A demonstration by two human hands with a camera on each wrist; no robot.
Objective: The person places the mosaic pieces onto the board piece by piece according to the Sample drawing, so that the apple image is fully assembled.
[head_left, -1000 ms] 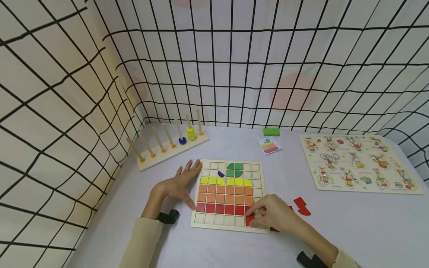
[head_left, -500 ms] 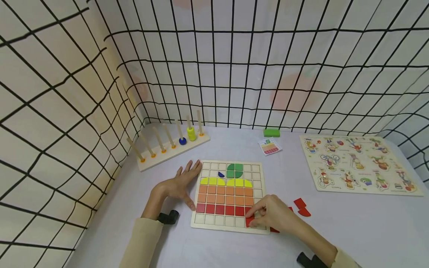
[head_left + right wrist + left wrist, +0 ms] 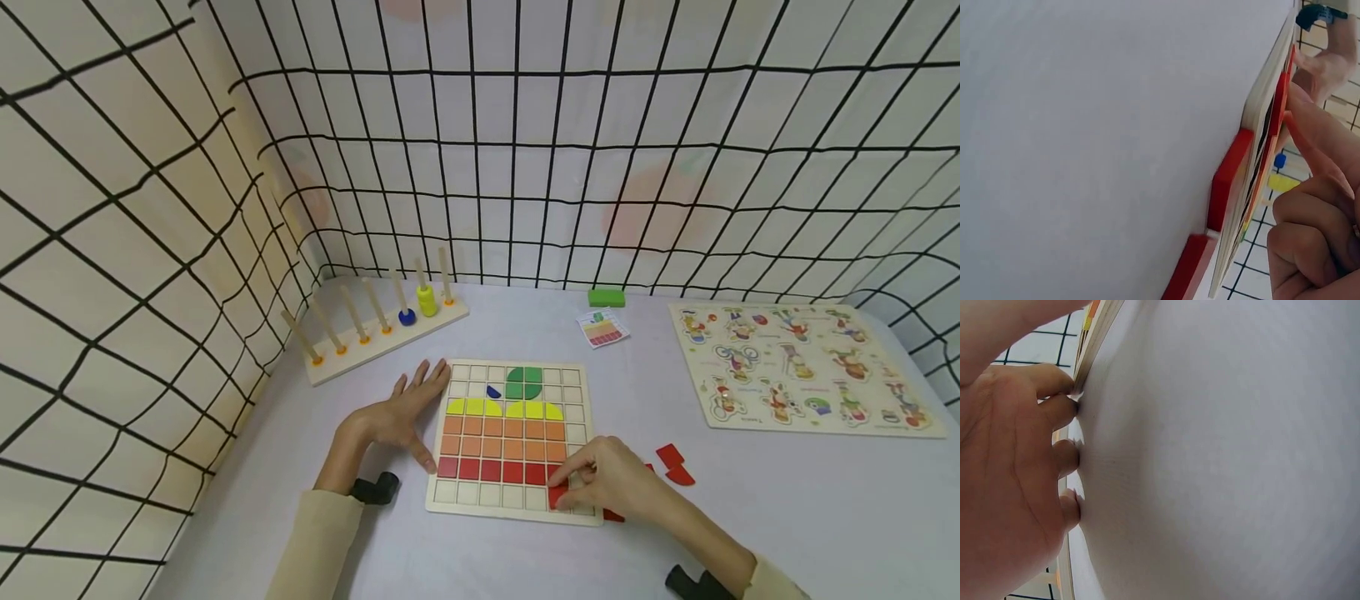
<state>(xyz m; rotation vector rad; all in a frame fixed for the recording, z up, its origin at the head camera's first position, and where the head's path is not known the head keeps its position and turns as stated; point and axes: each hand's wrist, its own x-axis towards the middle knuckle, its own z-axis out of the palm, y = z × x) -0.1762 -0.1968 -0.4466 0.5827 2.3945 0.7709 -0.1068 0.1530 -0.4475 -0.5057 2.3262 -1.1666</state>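
Note:
A square wooden grid board [image 3: 574, 393] lies in the middle of the head view, filled partly with rows of yellow, orange and red tiles. Green pieces [image 3: 524, 383] and a small blue piece [image 3: 492, 392] sit near its far side. My left hand [image 3: 393, 417] is spread along the board's left edge, fingers straight, fingertips and thumb against it. At the lower right corner my right hand [image 3: 611, 475] pinches a red square tile [image 3: 556, 497] between thumb and index finger, over the front row. In the right wrist view the red tile [image 3: 1280, 103] stands slightly tilted at the board's surface.
Loose red pieces [image 3: 670, 455] lie right of the board, one close against its corner. Behind stand a pegged abacus [image 3: 390, 337], a pattern card [image 3: 603, 327] and a green block [image 3: 606, 297]. A picture puzzle board [image 3: 810, 367] lies far right. Black netting surrounds the table.

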